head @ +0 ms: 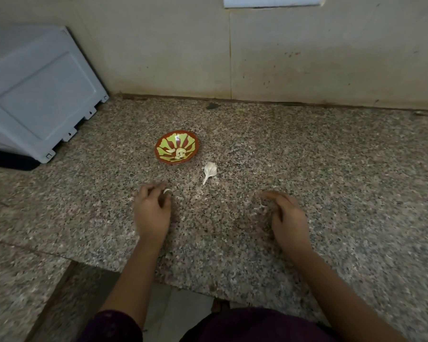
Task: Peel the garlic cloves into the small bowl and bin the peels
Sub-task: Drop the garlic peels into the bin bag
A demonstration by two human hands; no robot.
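- While the left hand (152,211) pinches a pale, curved garlic clove (167,191) at its curled fingertips, the clove sits near the small bowl (183,140) but apart from it.
- Peeled cloves (179,153) lie in the glossy red-and-green bowl; the papery garlic bulb (209,170) rests just beside it.
- The right hand (286,215) curves over wispy peels (262,206); whether it grips them cannot be told.
- Risk: the smooth clove may slip onto the speckled granite counter (331,156); the light peels may scatter if swept carelessly.
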